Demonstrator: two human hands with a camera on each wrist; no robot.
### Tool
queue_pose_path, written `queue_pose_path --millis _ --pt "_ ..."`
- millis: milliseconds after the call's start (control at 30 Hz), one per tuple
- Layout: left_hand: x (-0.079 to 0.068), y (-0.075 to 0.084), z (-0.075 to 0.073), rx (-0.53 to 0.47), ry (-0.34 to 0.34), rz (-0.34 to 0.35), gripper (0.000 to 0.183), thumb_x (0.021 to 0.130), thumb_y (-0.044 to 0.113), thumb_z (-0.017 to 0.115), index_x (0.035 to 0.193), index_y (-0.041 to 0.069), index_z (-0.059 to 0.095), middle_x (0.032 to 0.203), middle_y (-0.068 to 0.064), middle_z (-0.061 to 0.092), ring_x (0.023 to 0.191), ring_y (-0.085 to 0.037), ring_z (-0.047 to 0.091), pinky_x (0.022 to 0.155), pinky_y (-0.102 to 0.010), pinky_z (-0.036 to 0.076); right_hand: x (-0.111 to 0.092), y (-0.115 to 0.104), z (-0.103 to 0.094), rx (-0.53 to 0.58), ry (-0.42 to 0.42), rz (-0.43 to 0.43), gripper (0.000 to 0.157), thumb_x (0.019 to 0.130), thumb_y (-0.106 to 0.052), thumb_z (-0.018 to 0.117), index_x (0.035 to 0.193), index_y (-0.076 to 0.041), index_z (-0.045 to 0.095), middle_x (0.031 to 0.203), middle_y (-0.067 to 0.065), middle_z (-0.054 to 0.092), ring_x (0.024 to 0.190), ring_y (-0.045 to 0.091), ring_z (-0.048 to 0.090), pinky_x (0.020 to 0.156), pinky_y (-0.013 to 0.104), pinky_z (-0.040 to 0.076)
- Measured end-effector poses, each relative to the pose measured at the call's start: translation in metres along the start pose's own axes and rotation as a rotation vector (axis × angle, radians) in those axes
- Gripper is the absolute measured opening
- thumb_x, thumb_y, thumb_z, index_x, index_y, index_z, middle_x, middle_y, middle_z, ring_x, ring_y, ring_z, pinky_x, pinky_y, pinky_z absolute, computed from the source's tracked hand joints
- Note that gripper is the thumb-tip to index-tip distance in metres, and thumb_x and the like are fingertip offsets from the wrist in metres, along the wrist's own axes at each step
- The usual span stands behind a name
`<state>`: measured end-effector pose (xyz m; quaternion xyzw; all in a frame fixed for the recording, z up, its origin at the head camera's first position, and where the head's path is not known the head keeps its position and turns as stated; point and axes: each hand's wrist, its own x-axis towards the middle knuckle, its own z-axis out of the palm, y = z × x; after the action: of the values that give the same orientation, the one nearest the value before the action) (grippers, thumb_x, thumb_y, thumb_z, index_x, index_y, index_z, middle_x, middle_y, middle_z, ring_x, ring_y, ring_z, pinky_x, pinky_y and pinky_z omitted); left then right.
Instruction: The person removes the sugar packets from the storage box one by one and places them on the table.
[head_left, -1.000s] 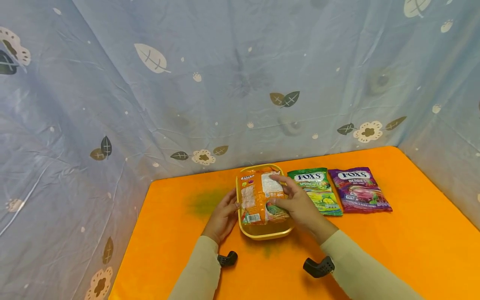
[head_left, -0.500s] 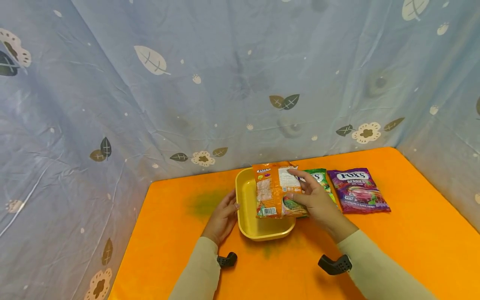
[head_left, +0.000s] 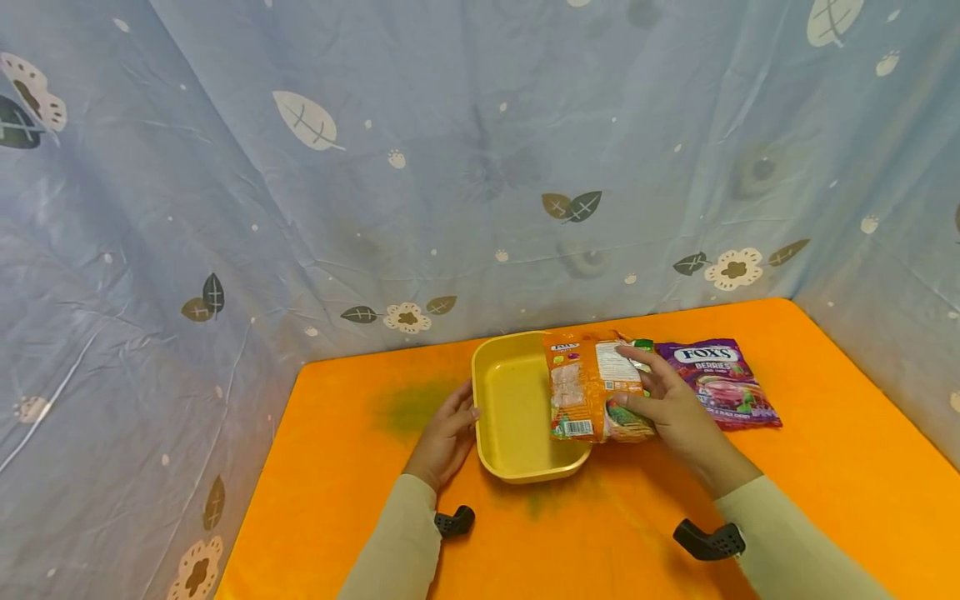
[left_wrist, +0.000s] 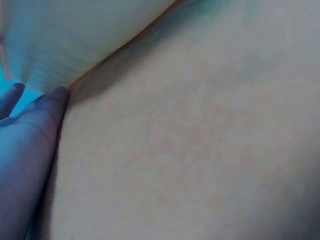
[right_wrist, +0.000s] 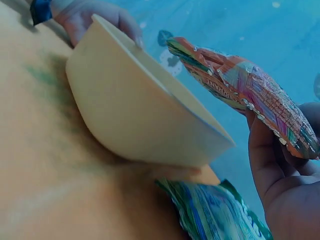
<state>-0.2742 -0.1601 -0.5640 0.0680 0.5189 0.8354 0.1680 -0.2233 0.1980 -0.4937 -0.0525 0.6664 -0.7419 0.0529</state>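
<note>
My right hand (head_left: 686,421) pinches an orange candy bag (head_left: 581,396) at its right side, back label up. The bag hangs over the right part of a yellow plastic tray (head_left: 510,417). In the right wrist view the candy bag (right_wrist: 255,95) is above the tray rim, apart from the tray (right_wrist: 125,100). My left hand (head_left: 444,435) grips the tray's left side, thumb at the rim and fingers along the outer wall. The left wrist view shows a hand (left_wrist: 30,135) touching the pale tray wall (left_wrist: 75,40).
A green candy bag (right_wrist: 215,212) lies right of the tray, mostly hidden in the head view by the orange bag and right hand. Beside it is a purple Fox's Berries bag (head_left: 727,383). Patterned curtains (head_left: 450,167) enclose the orange table (head_left: 360,500) at back and sides.
My right hand has lifted the orange candy bag from the tray and carried it to the right, baring the tray's inside and covering the green bag. My left hand stays on the tray.
</note>
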Motion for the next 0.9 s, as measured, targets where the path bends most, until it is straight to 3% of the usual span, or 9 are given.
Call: queue_pose_path --millis 67,133,367,433,533,800,900 --pt "0.0 0.0 0.0 -0.001 0.0 0.002 0.068 0.109 -0.001 0.055 0.172 0.006 0.028 0.173 -0.016 0.033 0.152 -0.032 0.043 0.115 -0.041 0.047 -0.003 0.0 -0.006 -0.001 0.002 0.0 0.07 0.108 -0.007 0.069 0.17 -0.022 0.04 0.177 0.016 0.011 0.156 0.045 0.024 0.098 0.028 0.057" --pt "-0.001 0.0 0.0 0.0 -0.002 0.003 0.068 0.109 -0.001 0.054 0.172 0.006 0.029 0.173 -0.016 0.033 0.152 -0.033 0.042 0.115 -0.041 0.047 -0.006 0.0 -0.013 0.003 -0.001 -0.008 0.071 0.108 -0.005 0.068 0.17 -0.022 0.04 0.18 0.013 0.001 0.162 0.046 0.006 0.098 0.026 0.056" --pt "-0.002 -0.001 -0.001 0.011 -0.01 0.001 0.068 0.109 0.0 0.055 0.171 0.006 0.029 0.173 -0.016 0.033 0.152 -0.035 0.042 0.115 -0.041 0.047 -0.021 0.004 -0.039 0.019 -0.019 -0.007 0.072 0.109 -0.001 0.064 0.172 -0.023 0.036 0.18 0.015 -0.005 0.161 0.048 0.009 0.093 0.03 0.06" --pt "-0.002 0.0 -0.002 0.014 -0.014 0.0 0.067 0.109 0.0 0.054 0.171 0.006 0.029 0.173 -0.017 0.033 0.152 -0.035 0.043 0.115 -0.041 0.047 -0.027 0.005 -0.046 -0.021 -0.017 -0.018 0.072 0.109 -0.002 0.064 0.172 -0.023 0.036 0.181 0.012 -0.013 0.162 0.047 -0.008 0.095 0.023 0.056" --pt "-0.001 0.0 -0.002 0.014 -0.023 0.003 0.067 0.11 -0.001 0.053 0.172 0.005 0.028 0.173 -0.017 0.033 0.152 -0.035 0.042 0.115 -0.041 0.046 -0.034 0.008 -0.056 -0.058 -0.011 -0.027 0.072 0.109 -0.001 0.064 0.172 -0.022 0.036 0.181 0.012 -0.011 0.159 0.05 -0.016 0.096 0.017 0.053" --pt "-0.001 -0.002 -0.003 0.002 -0.02 0.012 0.066 0.11 -0.002 0.052 0.172 0.006 0.028 0.173 -0.017 0.033 0.151 -0.036 0.043 0.114 -0.041 0.047 -0.05 0.022 -0.071 -0.17 -0.02 -0.026 0.071 0.109 -0.001 0.063 0.172 -0.02 0.035 0.178 0.025 -0.002 0.153 0.064 -0.011 0.099 0.01 0.043" --pt "0.0 -0.002 -0.003 0.001 -0.026 0.015 0.066 0.111 -0.002 0.051 0.172 0.006 0.028 0.173 -0.017 0.032 0.152 -0.037 0.041 0.115 -0.041 0.047 -0.057 0.028 -0.072 -0.158 -0.035 -0.006 0.07 0.11 0.0 0.061 0.172 -0.02 0.035 0.177 0.023 0.001 0.154 0.063 -0.011 0.099 0.011 0.045"
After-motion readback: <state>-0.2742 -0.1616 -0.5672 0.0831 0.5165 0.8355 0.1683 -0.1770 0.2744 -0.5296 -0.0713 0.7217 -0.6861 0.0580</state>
